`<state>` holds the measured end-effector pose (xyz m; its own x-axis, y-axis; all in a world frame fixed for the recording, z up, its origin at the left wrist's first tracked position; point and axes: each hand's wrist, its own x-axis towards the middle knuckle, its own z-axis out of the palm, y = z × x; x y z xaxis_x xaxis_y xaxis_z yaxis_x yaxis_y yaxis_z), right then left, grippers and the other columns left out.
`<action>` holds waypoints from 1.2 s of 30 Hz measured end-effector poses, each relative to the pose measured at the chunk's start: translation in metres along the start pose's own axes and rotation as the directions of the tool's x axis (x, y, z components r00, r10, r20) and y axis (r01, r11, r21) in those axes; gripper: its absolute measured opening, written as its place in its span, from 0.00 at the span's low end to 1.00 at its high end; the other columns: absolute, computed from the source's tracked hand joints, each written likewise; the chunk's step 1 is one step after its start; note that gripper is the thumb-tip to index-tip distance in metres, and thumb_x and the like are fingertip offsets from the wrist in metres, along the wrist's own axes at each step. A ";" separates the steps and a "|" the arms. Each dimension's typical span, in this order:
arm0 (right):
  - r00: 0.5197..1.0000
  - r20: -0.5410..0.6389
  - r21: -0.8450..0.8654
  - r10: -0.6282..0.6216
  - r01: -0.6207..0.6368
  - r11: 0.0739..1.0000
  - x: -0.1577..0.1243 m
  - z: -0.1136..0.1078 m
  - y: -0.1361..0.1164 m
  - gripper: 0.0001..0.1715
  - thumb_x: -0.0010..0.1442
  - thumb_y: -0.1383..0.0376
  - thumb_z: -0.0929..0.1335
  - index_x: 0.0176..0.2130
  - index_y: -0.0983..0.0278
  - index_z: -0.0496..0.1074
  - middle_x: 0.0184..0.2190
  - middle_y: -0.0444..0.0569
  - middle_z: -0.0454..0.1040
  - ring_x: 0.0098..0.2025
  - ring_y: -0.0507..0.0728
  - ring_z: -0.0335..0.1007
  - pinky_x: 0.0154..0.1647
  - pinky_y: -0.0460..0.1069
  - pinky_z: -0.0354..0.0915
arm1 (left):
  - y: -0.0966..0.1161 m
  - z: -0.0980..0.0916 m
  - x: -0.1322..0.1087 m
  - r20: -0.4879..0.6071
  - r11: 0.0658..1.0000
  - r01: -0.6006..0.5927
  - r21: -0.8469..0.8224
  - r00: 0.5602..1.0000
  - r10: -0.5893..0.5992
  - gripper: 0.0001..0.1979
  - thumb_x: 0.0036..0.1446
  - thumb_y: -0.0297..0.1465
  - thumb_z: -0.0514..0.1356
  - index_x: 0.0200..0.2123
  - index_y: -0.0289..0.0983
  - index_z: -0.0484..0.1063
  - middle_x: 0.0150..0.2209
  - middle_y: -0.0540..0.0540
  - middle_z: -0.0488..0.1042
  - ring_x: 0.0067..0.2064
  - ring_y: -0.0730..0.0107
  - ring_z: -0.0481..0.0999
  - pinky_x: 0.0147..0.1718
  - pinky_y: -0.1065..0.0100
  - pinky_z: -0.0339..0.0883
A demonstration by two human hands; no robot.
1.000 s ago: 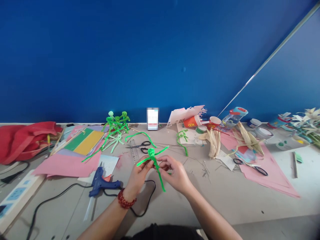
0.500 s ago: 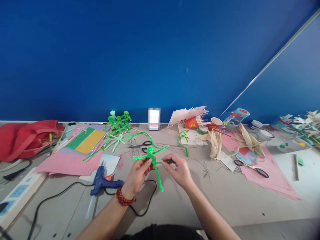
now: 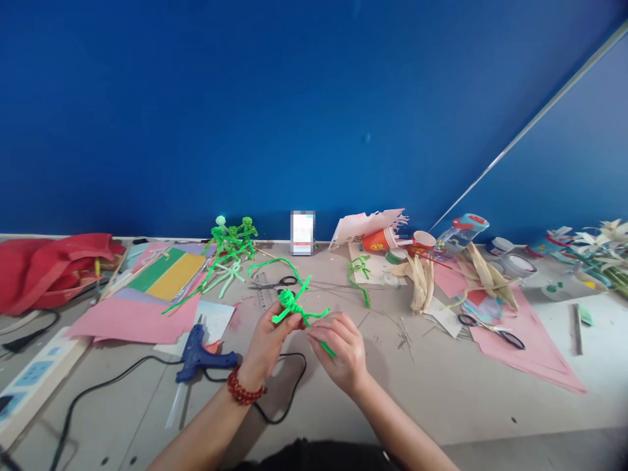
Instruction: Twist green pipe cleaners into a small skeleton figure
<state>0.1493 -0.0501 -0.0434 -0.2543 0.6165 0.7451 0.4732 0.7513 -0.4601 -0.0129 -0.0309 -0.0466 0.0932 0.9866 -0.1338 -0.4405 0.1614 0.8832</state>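
Observation:
A bright green pipe-cleaner figure (image 3: 288,303) with a coiled head and thin limbs is pinched at its body in my left hand (image 3: 266,341), which wears a red bead bracelet. My right hand (image 3: 344,348) is closed around one lower limb, whose end sticks out below the fingers. Another limb lies above the right knuckles. Just behind the hands are black-handled scissors (image 3: 286,282) and a loose green pipe cleaner (image 3: 273,261). Several similar green figures (image 3: 235,239) stand farther back on the left.
A blue glue gun (image 3: 199,356) with a black cord lies left of my hands, near pink paper (image 3: 137,320) and a power strip (image 3: 42,386). A phone (image 3: 303,233) leans on the blue wall. Paper cups (image 3: 377,240), corn husks (image 3: 422,284) and scissors (image 3: 493,329) are on the right.
The figure has tilted and turned in my left hand, its head shifting left and slightly down. My right hand has turned and moved slightly down, gripping the lower limb.

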 end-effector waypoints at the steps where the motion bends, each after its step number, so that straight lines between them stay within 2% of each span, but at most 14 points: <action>1: 1.000 0.003 0.010 0.006 -0.006 1.000 -0.001 0.003 -0.002 0.11 0.61 0.73 0.66 0.42 0.60 0.74 0.35 0.50 0.79 0.37 0.57 0.73 0.40 0.54 0.70 | 0.000 0.001 0.000 -0.001 1.000 -0.010 0.009 1.000 0.010 0.10 0.49 0.31 0.69 0.34 0.37 0.73 0.29 0.52 0.74 0.31 0.74 0.72 0.34 0.71 0.67; 8: 1.000 -0.002 0.004 -0.027 0.027 1.000 -0.005 0.016 -0.014 0.17 0.61 0.73 0.67 0.49 0.61 0.72 0.38 0.51 0.79 0.42 0.59 0.73 0.43 0.55 0.72 | -0.001 0.003 -0.002 -0.033 1.000 -0.009 0.005 0.999 0.009 0.13 0.47 0.30 0.70 0.35 0.37 0.72 0.29 0.52 0.74 0.31 0.74 0.72 0.35 0.72 0.66; 14: 0.995 0.046 0.034 -0.092 0.090 0.995 -0.008 0.018 -0.019 0.22 0.61 0.74 0.65 0.54 0.60 0.70 0.36 0.50 0.79 0.38 0.57 0.72 0.39 0.53 0.71 | 0.005 0.004 -0.004 -0.009 1.000 0.030 -0.002 1.000 -0.030 0.10 0.48 0.32 0.69 0.33 0.37 0.71 0.27 0.53 0.73 0.30 0.71 0.75 0.33 0.70 0.68; 17: 0.981 0.116 0.067 -0.158 0.151 0.986 -0.013 0.021 -0.022 0.20 0.62 0.71 0.65 0.53 0.61 0.70 0.36 0.49 0.80 0.38 0.57 0.73 0.37 0.52 0.70 | 0.005 0.001 -0.002 -0.028 1.000 0.023 -0.003 0.999 -0.023 0.10 0.48 0.33 0.69 0.33 0.39 0.73 0.29 0.51 0.75 0.31 0.69 0.76 0.36 0.68 0.71; 20: 0.940 0.188 0.194 -0.286 0.250 0.949 -0.017 0.020 -0.025 0.18 0.63 0.68 0.65 0.52 0.62 0.70 0.36 0.48 0.80 0.39 0.57 0.73 0.37 0.51 0.70 | 0.004 -0.004 0.002 -0.048 1.000 0.003 -0.006 0.999 -0.003 0.10 0.47 0.35 0.69 0.34 0.41 0.75 0.31 0.48 0.78 0.33 0.63 0.77 0.37 0.63 0.73; 22: 0.943 0.139 0.222 -0.301 0.267 0.938 -0.018 0.013 -0.024 0.19 0.62 0.69 0.65 0.53 0.62 0.69 0.35 0.48 0.80 0.36 0.57 0.73 0.36 0.51 0.69 | 0.004 -0.007 0.004 -0.042 1.000 -0.003 -0.009 0.999 0.002 0.10 0.47 0.36 0.68 0.34 0.41 0.76 0.33 0.46 0.79 0.34 0.60 0.78 0.37 0.61 0.73; 24: 0.984 0.003 0.138 -0.178 0.176 0.975 -0.016 0.002 -0.018 0.21 0.61 0.72 0.65 0.53 0.61 0.68 0.33 0.49 0.78 0.34 0.56 0.72 0.36 0.51 0.69 | 0.005 -0.010 0.005 -0.031 1.000 0.007 -0.010 0.999 -0.007 0.09 0.48 0.36 0.68 0.33 0.40 0.77 0.34 0.45 0.79 0.33 0.61 0.77 0.37 0.61 0.72; 25: 0.995 -0.068 0.075 -0.071 0.076 0.994 -0.014 -0.004 -0.014 0.21 0.60 0.73 0.65 0.52 0.60 0.69 0.34 0.50 0.77 0.35 0.57 0.72 0.37 0.52 0.68 | 0.005 -0.011 0.005 -0.024 1.000 0.017 -0.007 1.000 -0.017 0.09 0.48 0.35 0.69 0.33 0.39 0.78 0.34 0.45 0.79 0.32 0.62 0.77 0.37 0.61 0.71; 27: 0.983 -0.141 -0.016 0.121 -0.124 0.992 -0.009 -0.013 -0.002 0.19 0.60 0.72 0.66 0.50 0.59 0.70 0.39 0.53 0.76 0.41 0.59 0.72 0.43 0.55 0.68 | 0.006 -0.011 0.005 -0.010 0.999 0.040 -0.010 0.999 -0.040 0.10 0.47 0.34 0.69 0.32 0.37 0.78 0.32 0.46 0.79 0.31 0.65 0.76 0.36 0.62 0.71; 29: 0.961 -0.051 0.017 0.272 -0.271 0.962 -0.005 -0.017 0.010 0.17 0.61 0.67 0.68 0.51 0.61 0.70 0.44 0.55 0.75 0.47 0.61 0.71 0.48 0.57 0.68 | 0.008 -0.010 0.005 0.011 0.998 0.064 -0.029 0.998 -0.063 0.10 0.46 0.33 0.70 0.33 0.35 0.79 0.32 0.46 0.79 0.30 0.67 0.75 0.34 0.64 0.70; 32: 0.914 0.148 0.187 0.377 -0.400 0.897 -0.004 -0.014 0.022 0.10 0.62 0.63 0.67 0.44 0.62 0.73 0.36 0.51 0.76 0.37 0.56 0.74 0.37 0.50 0.70 | 0.009 -0.010 0.005 0.045 0.994 0.088 -0.063 0.995 -0.085 0.10 0.45 0.32 0.70 0.33 0.34 0.79 0.32 0.45 0.79 0.31 0.67 0.75 0.32 0.65 0.70; 34: 0.907 0.180 0.233 0.381 -0.416 0.879 -0.005 -0.008 0.024 0.07 0.63 0.64 0.67 0.39 0.62 0.75 0.29 0.48 0.75 0.30 0.54 0.71 0.31 0.47 0.68 | 0.009 -0.011 0.006 0.062 0.995 0.088 -0.054 0.995 -0.085 0.10 0.45 0.32 0.70 0.32 0.34 0.80 0.31 0.44 0.79 0.30 0.67 0.75 0.31 0.65 0.70; 36: 0.920 0.141 0.236 0.367 -0.391 0.890 -0.007 -0.004 0.023 0.07 0.63 0.65 0.67 0.36 0.62 0.76 0.28 0.47 0.74 0.30 0.53 0.70 0.30 0.47 0.66 | 0.007 -0.013 0.007 0.060 0.998 0.067 -0.001 0.996 -0.067 0.10 0.46 0.33 0.70 0.32 0.35 0.80 0.32 0.44 0.80 0.31 0.66 0.76 0.32 0.66 0.70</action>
<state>0.1656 -0.0385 -0.0574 -0.1790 0.8757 0.4485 0.3216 0.4829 -0.8145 -0.0268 -0.0228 -0.0468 0.1762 0.9704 -0.1654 -0.4336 0.2274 0.8719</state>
